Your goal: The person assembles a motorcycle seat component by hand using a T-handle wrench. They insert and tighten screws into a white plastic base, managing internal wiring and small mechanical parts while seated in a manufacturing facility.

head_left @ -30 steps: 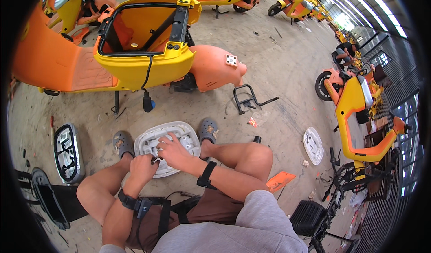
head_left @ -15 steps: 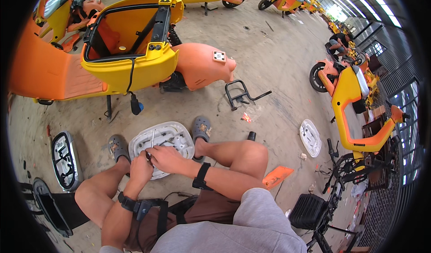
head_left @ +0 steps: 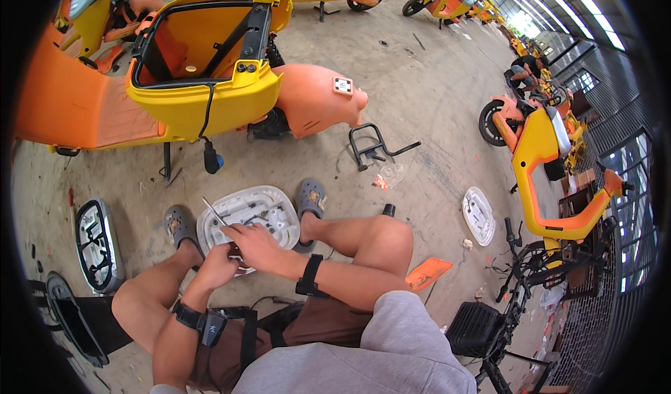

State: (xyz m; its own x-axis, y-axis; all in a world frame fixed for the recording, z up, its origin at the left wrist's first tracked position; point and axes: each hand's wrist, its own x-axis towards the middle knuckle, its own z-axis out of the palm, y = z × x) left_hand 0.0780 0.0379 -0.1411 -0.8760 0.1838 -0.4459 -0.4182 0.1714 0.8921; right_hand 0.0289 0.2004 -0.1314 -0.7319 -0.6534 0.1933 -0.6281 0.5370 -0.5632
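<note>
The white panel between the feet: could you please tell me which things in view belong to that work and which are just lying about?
In hand:
white panel
thin metal tool
left hand
right hand

Lying about:
black metal bracket
second white panel
dark oval frame
orange piece

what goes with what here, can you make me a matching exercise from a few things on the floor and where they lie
Things:
1. white seat panel
2. black metal rack
3. orange flat piece
4. second white panel

Places:
a. far right, near the upright scooter
b. between the two grey clogs, under the hands
c. beside the right knee
d. past the right foot, by the orange fender

Pairs: 1-b, 2-d, 3-c, 4-a
</note>
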